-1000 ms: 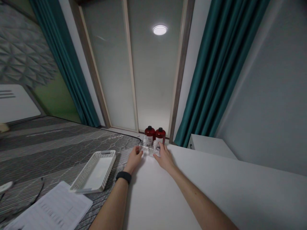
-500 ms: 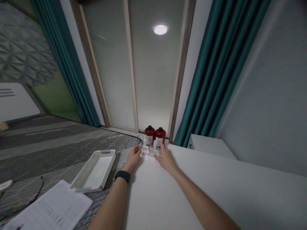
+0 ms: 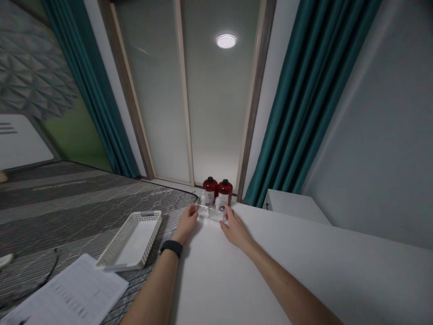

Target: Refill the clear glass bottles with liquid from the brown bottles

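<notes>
A clear plastic tray [image 3: 212, 215] rests on the far end of the white tabletop [image 3: 216, 275]. My left hand [image 3: 188, 221] grips its left edge with bent fingers, a dark band on that wrist. On the opposite side, my right hand [image 3: 236, 228] has its thumb and fingers at the tray's right end. Small whitish, see-through items [image 3: 204, 198] stand in or at the tray; their kind is too blurred to tell. Just behind are two dark red bottles with black caps, a left bottle [image 3: 210, 184] and a right bottle [image 3: 225, 187], both upright with pale labels.
On the grey patterned surface to the left lie a white perforated basket [image 3: 111, 249] and printed sheets [image 3: 72, 291], with a dark cable [image 3: 50, 273] nearby. A white cabinet [image 3: 297, 206] stands at the right, below a teal curtain [image 3: 304, 99]. Frosted sliding doors [image 3: 216, 113] close off the back.
My right hand has slid slightly right and down along the tray's end, uncovering more of the right bottle's label. My left hand stays at the left edge. The view has shifted a little.
</notes>
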